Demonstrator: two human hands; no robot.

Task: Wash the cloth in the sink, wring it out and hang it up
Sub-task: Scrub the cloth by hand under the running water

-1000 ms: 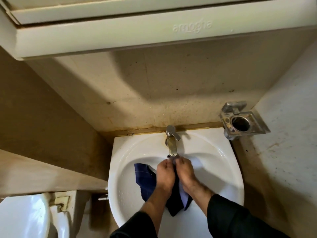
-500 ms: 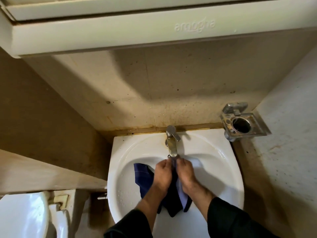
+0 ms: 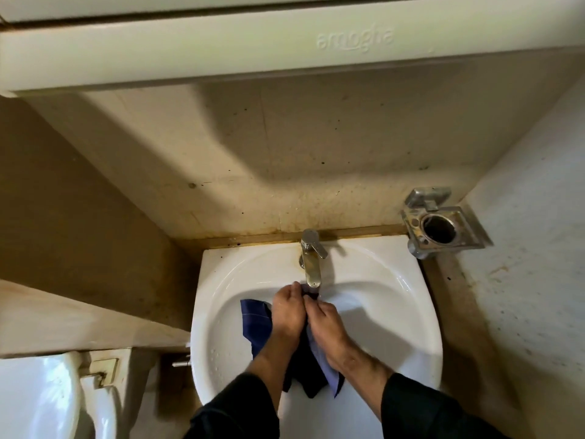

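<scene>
A dark blue checked cloth [image 3: 257,321] hangs in the white sink [image 3: 218,312], bunched between my hands just under the spout of the metal tap [image 3: 311,264]. My left hand [image 3: 289,312] grips the cloth on its left side, fingers curled round it. My right hand [image 3: 326,326] grips it from the right, touching the left hand. The cloth's lower ends droop below my wrists, one showing a lighter blue side. Whether water runs from the tap I cannot make out.
A metal wall holder [image 3: 443,224] with a round opening sticks out at the sink's right. A white toilet [image 3: 47,397] stands at lower left, beside a beige ledge [image 3: 79,318]. A white cabinet [image 3: 285,49] overhangs the sink.
My left hand has slid a little up toward the spout and my right hand a little down, working the cloth between them. The cloth stays in the basin.
</scene>
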